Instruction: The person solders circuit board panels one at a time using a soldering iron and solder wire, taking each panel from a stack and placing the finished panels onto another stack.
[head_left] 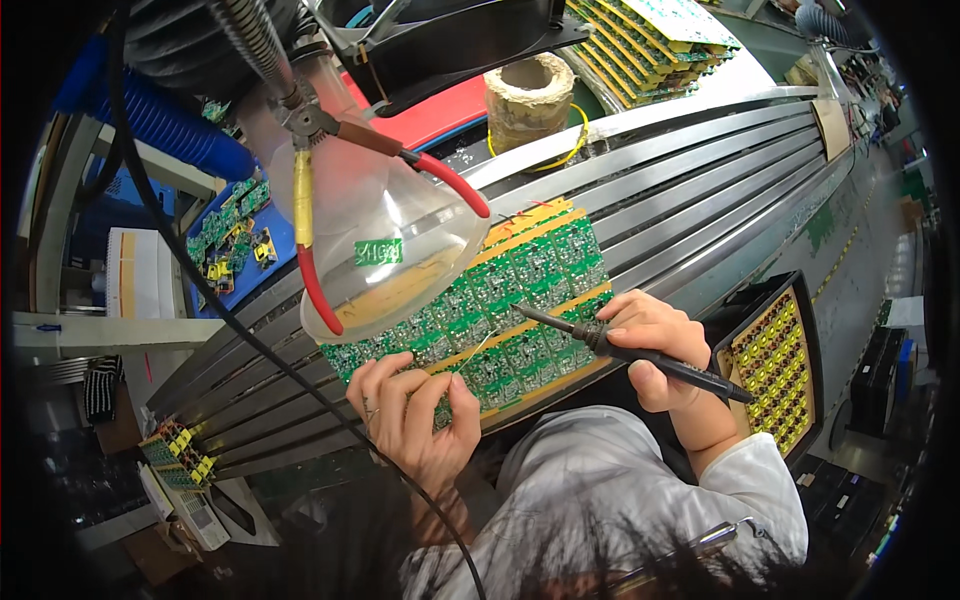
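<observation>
— Right fingers?
— Clasped the soldering iron; the circuit board lay at nine o'clock, long axis eight-to-two.
— Left fingers?
— Nearer, at the board's seven-o'clock edge; grip was unclear.

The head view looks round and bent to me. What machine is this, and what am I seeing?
There is no machine: these are a person's bare hands. The one picture comes from a wide fisheye camera on their head, looking down, so straight edges bend. A green circuit-board panel lies across long metal rails. The right hand holds a black soldering iron, tip toward the panel; the left hand is at its near side. A see-through hood partly covers the view.
</observation>
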